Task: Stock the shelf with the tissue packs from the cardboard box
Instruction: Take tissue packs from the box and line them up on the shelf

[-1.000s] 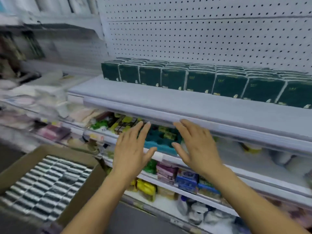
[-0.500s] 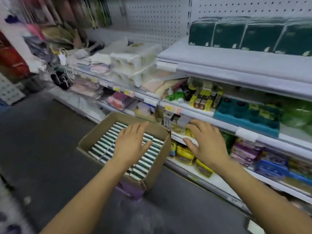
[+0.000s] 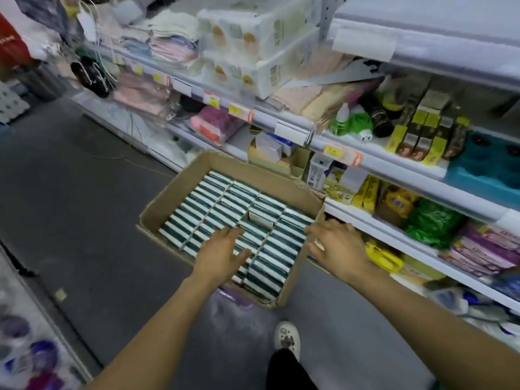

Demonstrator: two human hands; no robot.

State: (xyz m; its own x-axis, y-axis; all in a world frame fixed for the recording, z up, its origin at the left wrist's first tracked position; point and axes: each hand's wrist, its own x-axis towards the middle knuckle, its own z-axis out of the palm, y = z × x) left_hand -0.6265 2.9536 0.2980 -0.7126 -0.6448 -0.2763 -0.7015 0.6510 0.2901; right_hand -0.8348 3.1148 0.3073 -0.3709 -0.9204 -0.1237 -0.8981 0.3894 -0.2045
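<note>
One cardboard box point(image 3: 157, 218), four rows of tissue packs point(image 3: 225, 205) packed inside. Two hands over its near end: left hand point(image 3: 222, 253) spread, right hand point(image 3: 336, 246) loose, both empty.

The left hand point(image 3: 222, 250) covers part of the tissue packs point(image 3: 239, 209) in the cardboard box point(image 3: 168, 204), whose base is hidden. The top shelf point(image 3: 422, 12) is cut off by the frame edge, and the lower-left goods point(image 3: 25, 353) are perhaps too blurred to identify.
</note>
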